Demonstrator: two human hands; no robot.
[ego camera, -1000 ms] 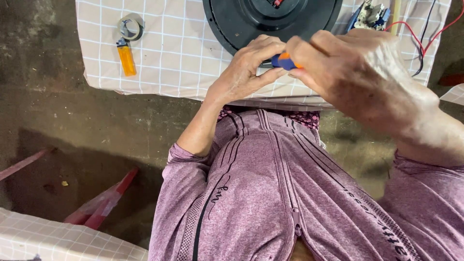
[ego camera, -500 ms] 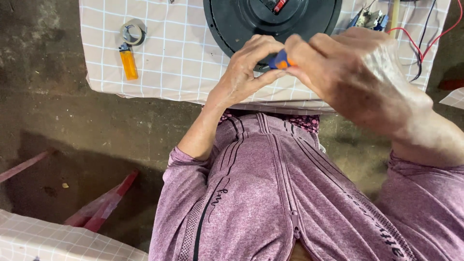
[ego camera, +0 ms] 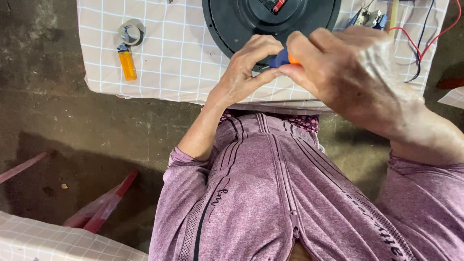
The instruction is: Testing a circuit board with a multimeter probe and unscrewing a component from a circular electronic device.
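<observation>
At the upper centre of the frame, the left hand (ego camera: 246, 67) and the right hand (ego camera: 348, 72) meet over the desk (ego camera: 183, 63), fingers curled tight around a small blue-and-orange tool (ego camera: 284, 59) pinched between them, just below the black round disc (ego camera: 237, 24). An orange lighter (ego camera: 127, 64) and a tape roll (ego camera: 131, 34) lie at upper left.

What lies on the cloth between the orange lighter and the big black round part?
In the head view, nothing: between the orange lighter and the black round part only bare checked cloth shows. The tape roll sits above the lighter.
</observation>
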